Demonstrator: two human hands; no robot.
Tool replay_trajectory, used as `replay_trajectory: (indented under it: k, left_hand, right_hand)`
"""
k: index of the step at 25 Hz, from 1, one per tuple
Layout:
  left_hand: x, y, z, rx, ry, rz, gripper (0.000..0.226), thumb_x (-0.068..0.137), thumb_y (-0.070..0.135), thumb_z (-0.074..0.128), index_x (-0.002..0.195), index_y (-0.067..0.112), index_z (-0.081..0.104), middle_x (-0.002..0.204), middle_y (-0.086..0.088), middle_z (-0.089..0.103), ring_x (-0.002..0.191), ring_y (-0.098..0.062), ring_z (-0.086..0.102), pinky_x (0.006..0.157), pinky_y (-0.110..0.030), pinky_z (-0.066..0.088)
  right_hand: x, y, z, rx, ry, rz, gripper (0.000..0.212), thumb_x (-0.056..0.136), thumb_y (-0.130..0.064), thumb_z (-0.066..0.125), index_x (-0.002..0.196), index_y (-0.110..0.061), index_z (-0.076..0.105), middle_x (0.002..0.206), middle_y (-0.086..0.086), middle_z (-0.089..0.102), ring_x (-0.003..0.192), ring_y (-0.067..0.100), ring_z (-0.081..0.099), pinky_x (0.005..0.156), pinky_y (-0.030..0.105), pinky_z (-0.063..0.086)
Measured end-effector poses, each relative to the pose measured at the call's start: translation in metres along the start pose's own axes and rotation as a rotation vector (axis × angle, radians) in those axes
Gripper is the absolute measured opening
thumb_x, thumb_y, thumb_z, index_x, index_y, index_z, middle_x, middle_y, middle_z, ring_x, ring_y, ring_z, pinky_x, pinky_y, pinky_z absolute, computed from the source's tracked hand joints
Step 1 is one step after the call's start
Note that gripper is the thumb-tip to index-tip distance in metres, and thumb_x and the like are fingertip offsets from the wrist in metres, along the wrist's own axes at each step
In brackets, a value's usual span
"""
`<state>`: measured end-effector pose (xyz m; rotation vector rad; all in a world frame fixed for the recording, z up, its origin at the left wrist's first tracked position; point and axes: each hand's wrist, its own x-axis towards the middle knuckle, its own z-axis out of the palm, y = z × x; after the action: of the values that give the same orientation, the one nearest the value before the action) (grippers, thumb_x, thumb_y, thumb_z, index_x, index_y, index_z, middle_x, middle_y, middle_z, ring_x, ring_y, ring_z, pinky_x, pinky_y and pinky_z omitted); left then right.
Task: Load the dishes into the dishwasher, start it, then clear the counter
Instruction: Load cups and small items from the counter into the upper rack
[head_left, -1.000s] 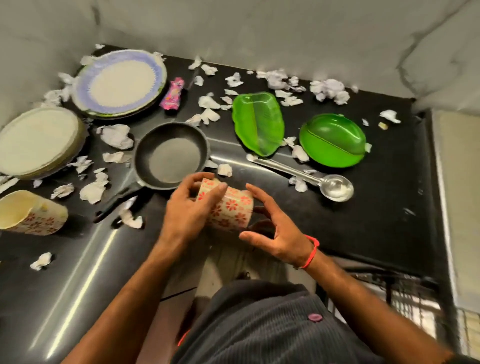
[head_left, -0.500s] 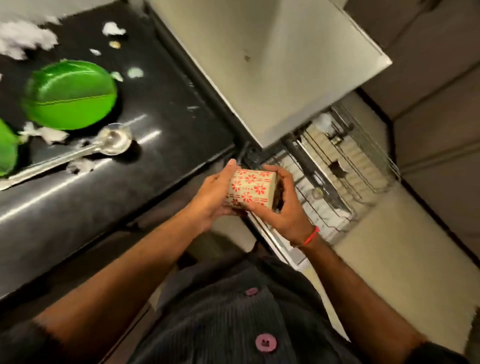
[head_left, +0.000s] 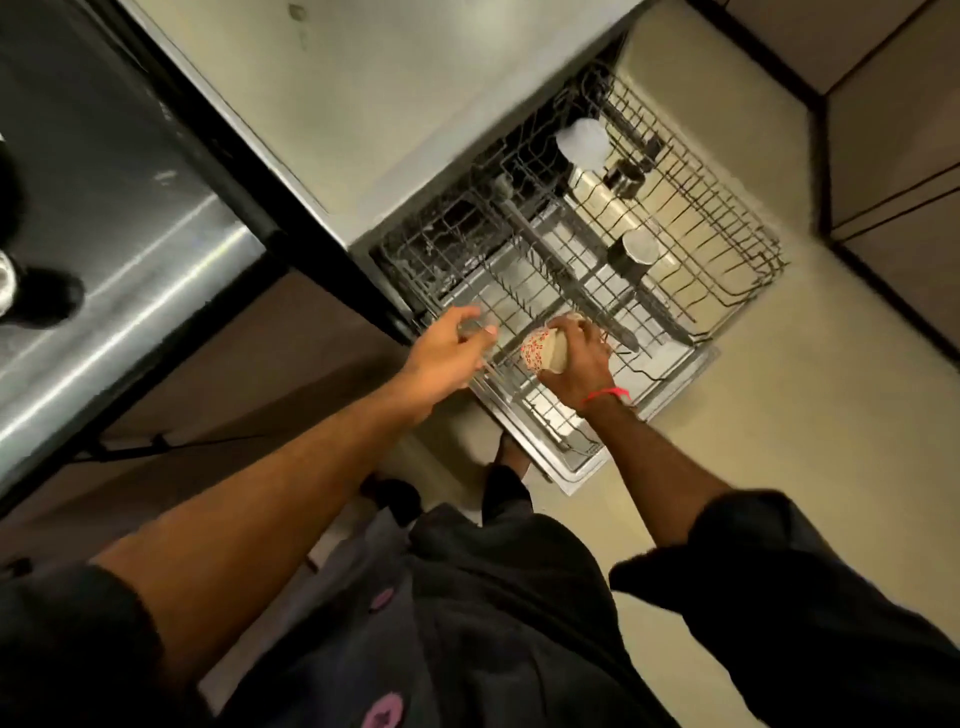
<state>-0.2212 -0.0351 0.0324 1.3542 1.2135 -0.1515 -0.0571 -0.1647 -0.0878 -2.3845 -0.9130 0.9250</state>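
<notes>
Cup (head_left: 543, 349): our right hand (head_left: 576, 364) clamps it, tilted over the rack (head_left: 727, 270), for seating.
Left hand (head_left: 447, 353): beside the cup, fingers loosely apart, holding nothing.

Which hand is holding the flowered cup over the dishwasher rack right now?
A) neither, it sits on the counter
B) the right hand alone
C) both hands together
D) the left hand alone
B: the right hand grips the flowered cup above the rack, while the left hand is apart from it.
</notes>
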Motion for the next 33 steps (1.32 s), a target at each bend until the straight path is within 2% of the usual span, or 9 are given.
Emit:
replay_trajectory:
  k: [4, 10, 14, 17, 19, 22, 24, 28, 33]
  left_hand:
    - [0.001, -0.02, 0.014, 0.163, 0.054, 0.033, 0.041, 0.095, 0.048, 0.059, 0.133, 0.031, 0.055, 0.114, 0.002, 0.068, 0.104, -0.02, 0.068, 0.089, -0.037, 0.055]
    - [0.0, -0.024, 0.014, 0.146, 0.13, 0.052, 0.037, 0.094, 0.046, 0.06, 0.127, 0.03, 0.061, 0.103, 0.003, 0.07, 0.096, -0.016, 0.069, 0.091, -0.043, 0.058]
    - [-0.006, -0.025, 0.008, 0.165, 0.166, 0.054, 0.033, 0.099, 0.04, 0.059, 0.13, 0.027, 0.06, 0.107, 0.003, 0.068, 0.095, -0.016, 0.069, 0.085, -0.029, 0.055]
    - [-0.017, -0.03, -0.003, 0.165, 0.209, 0.097, 0.03, 0.1, 0.035, 0.059, 0.128, 0.025, 0.061, 0.106, 0.003, 0.068, 0.095, -0.016, 0.069, 0.081, -0.024, 0.053]
    - [-0.027, -0.037, -0.016, 0.181, 0.259, 0.137, 0.031, 0.1, 0.032, 0.059, 0.129, 0.022, 0.061, 0.106, 0.003, 0.069, 0.094, -0.015, 0.068, 0.079, -0.02, 0.052]
    - [-0.047, -0.054, -0.044, 0.213, 0.371, 0.216, 0.031, 0.1, 0.025, 0.06, 0.13, 0.018, 0.062, 0.11, 0.004, 0.068, 0.093, -0.013, 0.067, 0.08, -0.015, 0.051]
    - [-0.062, -0.069, -0.064, 0.226, 0.474, 0.289, 0.031, 0.099, 0.02, 0.062, 0.13, 0.016, 0.063, 0.115, 0.001, 0.068, 0.097, -0.012, 0.067, 0.087, -0.02, 0.052]
    - [-0.106, -0.121, -0.118, 0.19, 0.774, 0.414, 0.034, 0.093, 0.015, 0.066, 0.127, 0.012, 0.066, 0.119, -0.004, 0.067, 0.104, -0.013, 0.065, 0.095, -0.03, 0.053]
    - [-0.188, -0.208, -0.192, 0.056, 1.081, 0.333, 0.043, 0.094, 0.012, 0.067, 0.136, 0.015, 0.058, 0.127, -0.002, 0.061, 0.109, -0.012, 0.062, 0.097, -0.035, 0.054]
  right_hand:
    - [0.036, 0.042, 0.031, -0.28, -0.242, -0.081, 0.079, 0.074, -0.024, 0.078, 0.141, -0.032, 0.038, 0.147, 0.017, 0.028, 0.125, 0.052, 0.037, 0.103, 0.055, 0.04]
    - [0.038, 0.039, 0.049, -0.423, -0.278, -0.125, 0.091, 0.069, -0.03, 0.083, 0.144, -0.034, 0.03, 0.147, 0.013, 0.023, 0.13, 0.047, 0.027, 0.103, 0.059, 0.042]
    - [0.038, 0.04, 0.045, -0.433, -0.366, -0.125, 0.101, 0.071, -0.032, 0.083, 0.15, -0.033, 0.02, 0.155, 0.018, 0.016, 0.138, 0.05, 0.018, 0.11, 0.06, 0.033]
    - [0.037, 0.035, 0.037, -0.42, -0.366, -0.099, 0.096, 0.074, -0.036, 0.08, 0.15, -0.034, 0.022, 0.155, 0.017, 0.018, 0.139, 0.049, 0.021, 0.108, 0.063, 0.032]
    - [0.033, 0.021, 0.032, -0.351, -0.249, -0.135, 0.078, 0.08, -0.036, 0.071, 0.147, -0.031, 0.032, 0.15, 0.017, 0.029, 0.135, 0.046, 0.029, 0.107, 0.064, 0.032]
    - [0.017, -0.03, 0.033, -0.042, 0.021, -0.409, 0.039, 0.088, -0.023, 0.056, 0.127, -0.019, 0.057, 0.119, 0.012, 0.055, 0.105, 0.029, 0.054, 0.093, 0.048, 0.047]
    - [0.002, -0.083, 0.04, 0.123, 0.021, -0.557, 0.025, 0.094, -0.011, 0.053, 0.116, -0.016, 0.063, 0.105, 0.007, 0.06, 0.087, 0.015, 0.056, 0.084, 0.028, 0.046]
    - [-0.042, -0.21, 0.078, 0.248, -0.208, -0.82, 0.023, 0.093, -0.007, 0.055, 0.111, -0.016, 0.066, 0.1, -0.001, 0.064, 0.086, 0.009, 0.059, 0.084, 0.021, 0.044]
    - [-0.127, -0.351, 0.151, 0.306, -0.594, -0.864, 0.022, 0.092, -0.013, 0.059, 0.111, -0.024, 0.065, 0.089, -0.013, 0.064, 0.079, 0.003, 0.061, 0.077, 0.026, 0.052]
